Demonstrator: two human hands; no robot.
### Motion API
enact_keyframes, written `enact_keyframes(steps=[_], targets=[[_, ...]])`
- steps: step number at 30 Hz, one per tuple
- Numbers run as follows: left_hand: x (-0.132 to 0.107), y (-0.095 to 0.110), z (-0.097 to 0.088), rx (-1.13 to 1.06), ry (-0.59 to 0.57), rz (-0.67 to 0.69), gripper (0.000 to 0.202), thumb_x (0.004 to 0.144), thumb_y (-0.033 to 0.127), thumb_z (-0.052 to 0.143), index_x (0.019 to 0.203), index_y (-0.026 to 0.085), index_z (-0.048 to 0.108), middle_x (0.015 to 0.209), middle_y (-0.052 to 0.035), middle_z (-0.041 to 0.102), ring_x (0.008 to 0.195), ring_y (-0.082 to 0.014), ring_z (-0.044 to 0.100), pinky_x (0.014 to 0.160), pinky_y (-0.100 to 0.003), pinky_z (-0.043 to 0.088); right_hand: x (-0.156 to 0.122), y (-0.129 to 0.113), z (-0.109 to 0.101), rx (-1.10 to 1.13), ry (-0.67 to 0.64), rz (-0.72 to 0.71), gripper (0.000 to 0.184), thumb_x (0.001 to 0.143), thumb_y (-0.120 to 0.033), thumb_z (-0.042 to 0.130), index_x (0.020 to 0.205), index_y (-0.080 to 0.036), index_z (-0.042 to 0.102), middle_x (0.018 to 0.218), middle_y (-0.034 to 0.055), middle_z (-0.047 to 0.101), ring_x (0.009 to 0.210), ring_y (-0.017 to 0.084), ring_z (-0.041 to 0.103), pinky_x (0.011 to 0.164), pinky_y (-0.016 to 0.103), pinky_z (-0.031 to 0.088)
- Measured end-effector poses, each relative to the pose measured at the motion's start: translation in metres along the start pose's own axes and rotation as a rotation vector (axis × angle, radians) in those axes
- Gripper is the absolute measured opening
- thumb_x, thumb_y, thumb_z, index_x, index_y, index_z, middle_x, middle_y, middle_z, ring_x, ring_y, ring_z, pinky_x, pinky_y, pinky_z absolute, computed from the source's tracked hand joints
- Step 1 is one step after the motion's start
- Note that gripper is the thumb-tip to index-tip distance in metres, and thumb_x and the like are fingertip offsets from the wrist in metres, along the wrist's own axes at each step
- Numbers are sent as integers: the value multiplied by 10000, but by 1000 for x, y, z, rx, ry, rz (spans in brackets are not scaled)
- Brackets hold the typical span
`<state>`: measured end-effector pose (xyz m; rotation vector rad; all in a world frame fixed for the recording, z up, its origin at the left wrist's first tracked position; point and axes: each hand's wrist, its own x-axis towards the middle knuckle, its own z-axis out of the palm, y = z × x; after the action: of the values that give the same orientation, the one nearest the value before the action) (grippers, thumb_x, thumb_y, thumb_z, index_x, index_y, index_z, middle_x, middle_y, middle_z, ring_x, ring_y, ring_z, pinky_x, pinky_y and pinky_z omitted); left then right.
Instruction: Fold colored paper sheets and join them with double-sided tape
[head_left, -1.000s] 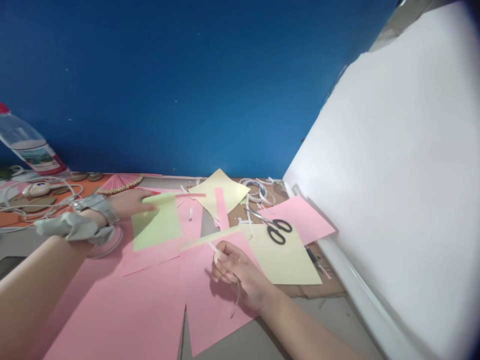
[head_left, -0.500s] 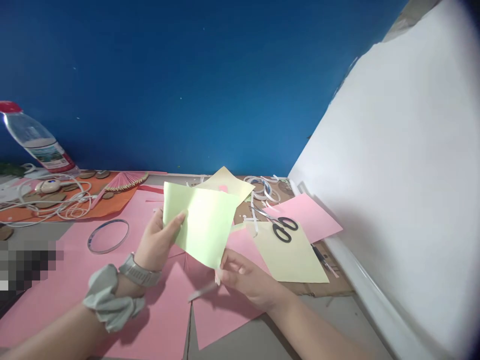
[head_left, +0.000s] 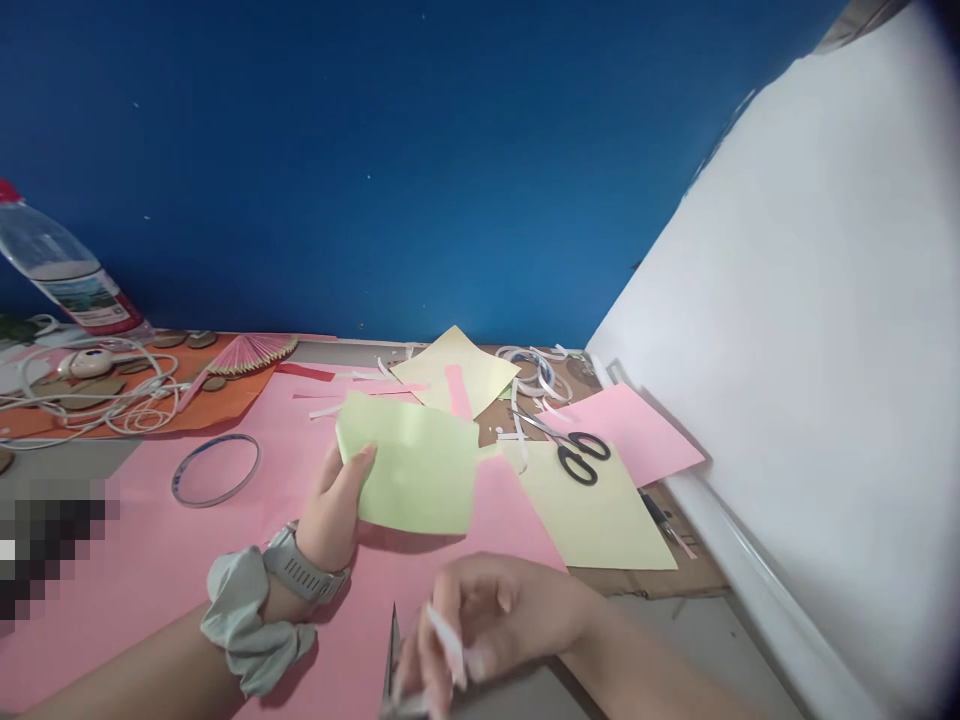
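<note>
My left hand (head_left: pixel 341 510) grips a light green sheet of paper (head_left: pixel 420 465) at its left edge, thumb on top, holding it tilted over the pink paper (head_left: pixel 322 650). Low in front, my right hand (head_left: pixel 495 620) is curled and slightly blurred, apart from the green sheet. A thin white strip (head_left: pixel 448 643) is pinched among its fingers; what it is made of is hard to make out. Grey-bladed scissors (head_left: pixel 577 458) with black handles lie to the right on a pale yellow sheet (head_left: pixel 615 530).
A pink sheet (head_left: pixel 630 430) and a roll of tape (head_left: pixel 536 370) with curled white strips lie at the right. Another yellow sheet (head_left: pixel 427 360) is behind. At left are a ring (head_left: pixel 216 470), pink folded fan (head_left: pixel 251 352), white cable (head_left: pixel 150 400) and tilted bottle (head_left: pixel 75 275).
My right hand has left the green sheet's lower corner and moved down toward me with the white strip. The green sheet has dropped slightly and tilted flatter, still in my left hand.
</note>
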<state>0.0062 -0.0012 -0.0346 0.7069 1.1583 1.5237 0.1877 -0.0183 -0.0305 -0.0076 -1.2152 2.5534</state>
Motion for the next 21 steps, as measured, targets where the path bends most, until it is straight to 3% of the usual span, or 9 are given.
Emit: enact_keyframes(steps=[3,6,9,11,13,15,21], targets=[[-5,-1,2,-9,-156,-109,418,784,373,593,1148,168,592,1001,-71,690,872,-231,640,722,-297,499,-4,-8,0,82,220,-76,212,800,-331,652,772,-162,526,601,-24,584,656,148,634,800,407,460],[-6,0,3,95,-299,-104,353,811,373,571,1072,141,627,982,-86,693,886,-228,629,735,-291,489,-3,-17,-3,95,372,-121,209,841,-309,611,747,-165,492,579,-66,527,496,60,542,688,289,489],[-4,0,2,212,-321,-31,290,858,389,518,1025,170,607,919,-48,697,848,-179,625,707,-248,486,-2,-20,-6,100,384,-134,214,866,-304,578,737,-168,475,579,-83,504,381,14,430,545,205,477],[-4,0,2,289,-319,-8,264,878,411,479,938,176,582,727,-12,686,652,-145,620,570,-226,481,-3,-20,-6,101,326,-119,207,863,-309,579,750,-172,473,568,-94,488,334,4,366,481,190,465],[-4,0,3,361,-355,-18,264,881,428,468,829,179,541,517,33,604,437,-119,544,421,-213,424,-5,-22,-4,82,258,-65,203,848,-309,596,759,-172,476,554,-99,475,325,2,325,450,186,454],[-6,1,4,404,-407,-45,269,874,431,481,768,185,506,426,62,530,342,-103,478,357,-202,372,-7,-26,-2,13,239,30,216,829,-308,619,745,-166,479,542,-103,450,334,-1,301,439,180,439],[-13,-1,6,479,-554,-60,303,866,443,484,719,179,502,499,51,527,401,-80,482,394,-183,354,-9,-41,3,-392,531,305,253,820,-376,602,747,-168,478,677,-58,448,459,30,457,455,171,382]])
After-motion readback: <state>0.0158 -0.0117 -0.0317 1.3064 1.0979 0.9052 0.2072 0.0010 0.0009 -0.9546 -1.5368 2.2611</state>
